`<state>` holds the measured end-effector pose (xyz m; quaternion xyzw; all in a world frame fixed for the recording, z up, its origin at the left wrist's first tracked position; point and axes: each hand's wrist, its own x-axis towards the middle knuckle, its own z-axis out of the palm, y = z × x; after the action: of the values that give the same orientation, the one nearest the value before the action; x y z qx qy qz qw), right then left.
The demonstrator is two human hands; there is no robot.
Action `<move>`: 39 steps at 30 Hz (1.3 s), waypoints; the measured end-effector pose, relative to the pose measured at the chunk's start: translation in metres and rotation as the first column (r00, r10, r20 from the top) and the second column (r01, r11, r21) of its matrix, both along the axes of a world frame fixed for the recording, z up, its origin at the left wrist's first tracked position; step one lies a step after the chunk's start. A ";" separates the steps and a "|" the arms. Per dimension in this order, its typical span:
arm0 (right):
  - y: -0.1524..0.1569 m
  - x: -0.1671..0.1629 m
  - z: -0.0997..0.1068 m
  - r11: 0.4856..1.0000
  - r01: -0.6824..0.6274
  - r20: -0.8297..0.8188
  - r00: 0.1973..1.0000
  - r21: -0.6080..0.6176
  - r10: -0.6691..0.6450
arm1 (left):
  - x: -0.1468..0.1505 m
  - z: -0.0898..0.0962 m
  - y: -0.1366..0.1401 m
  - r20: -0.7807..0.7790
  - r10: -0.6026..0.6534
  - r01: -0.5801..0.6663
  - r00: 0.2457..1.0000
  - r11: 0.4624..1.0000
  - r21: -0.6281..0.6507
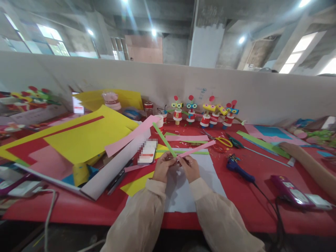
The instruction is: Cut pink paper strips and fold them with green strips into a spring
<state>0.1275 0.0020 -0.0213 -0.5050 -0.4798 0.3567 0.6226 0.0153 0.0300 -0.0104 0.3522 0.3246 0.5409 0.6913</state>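
Note:
Both of my hands meet over a white sheet point(199, 185), pinching two paper strips where their ends cross. A green paper strip point(165, 140) runs up and to the left from the fingers of my left hand point(163, 166). From my right hand point(190, 168) a pink paper strip point(201, 147) slants up to the right. Together the strips form a V, and the fingertips of both hands almost touch at its point. The exact fold or overlap there is hidden by the fingers.
Left lies a box lid point(115, 168) heaped with coloured paper, beside a phone point(147, 151). Paper-cup figures point(191, 113) line the partition. Yellow-handled scissors point(223, 140), pliers point(234, 140) and a blue glue gun point(240, 169) lie right. Another person's arm point(307, 161) reaches in from the right.

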 end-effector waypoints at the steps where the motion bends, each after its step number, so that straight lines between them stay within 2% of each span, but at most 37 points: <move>1: 0.000 0.001 0.000 1.000 -0.005 -0.026 1.000 -0.004 0.005 | 0.000 0.001 -0.001 -0.002 -0.030 0.030 1.000 1.000 0.001; 4: 0.002 0.003 0.001 1.000 -0.012 -0.104 0.995 -0.005 0.011 | 0.001 0.005 -0.003 -0.021 -0.089 0.089 0.996 0.996 -0.013; 8: 0.003 0.005 0.000 1.000 0.010 -0.129 0.992 -0.007 -0.011 | 0.001 0.007 -0.006 -0.084 -0.080 0.079 0.993 0.997 -0.012; 13: 0.004 0.009 0.002 1.000 0.016 -0.137 0.991 0.004 -0.015 | 0.003 0.003 -0.006 -0.261 -0.094 0.116 0.961 0.991 0.070; 17: 0.003 0.008 0.004 0.999 -0.045 -0.115 0.992 0.010 0.046 | 0.003 -0.001 -0.004 -0.298 -0.050 0.100 0.953 0.983 0.154; 19: 0.001 0.005 0.005 0.997 -0.079 -0.063 0.995 0.021 0.080 | 0.002 -0.001 -0.003 -0.276 -0.020 0.065 0.961 0.986 0.155; 22: -0.003 0.000 0.006 0.995 -0.097 0.100 0.991 0.019 0.094 | 0.001 0.000 -0.003 -0.228 -0.026 0.048 0.973 0.995 0.090; 25: -0.006 -0.002 0.005 0.998 -0.056 0.264 0.963 0.021 0.048 | 0.001 0.002 -0.005 -0.204 -0.025 0.038 0.979 0.997 0.062; 28: -0.006 -0.002 0.003 0.998 -0.035 0.346 0.938 0.047 0.016 | 0.001 0.003 -0.006 -0.216 -0.029 0.040 0.976 0.998 0.047; 30: -0.005 -0.001 0.002 0.997 -0.053 0.306 0.951 0.047 0.036 | 0.001 0.003 -0.006 -0.215 -0.034 0.040 0.976 0.999 0.025; 33: -0.002 -0.002 0.001 0.991 -0.131 0.091 0.987 0.005 0.130 | 0.002 0.003 -0.005 -0.180 -0.023 0.023 0.983 1.000 -0.002; 35: 0.000 -0.002 0.002 0.979 -0.204 -0.046 0.978 -0.018 0.203 | 0.002 0.003 -0.004 -0.170 -0.038 0.038 0.985 0.999 -0.002; 39: 0.004 0.003 0.002 0.954 -0.293 -0.119 0.951 -0.064 0.284 | 0.001 0.004 -0.004 -0.183 -0.076 0.082 0.980 0.996 0.024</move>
<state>0.1305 0.0057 -0.0188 -0.4343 -0.4991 0.4897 0.5678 0.0161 0.0264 -0.0060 0.4235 0.3635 0.4838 0.6742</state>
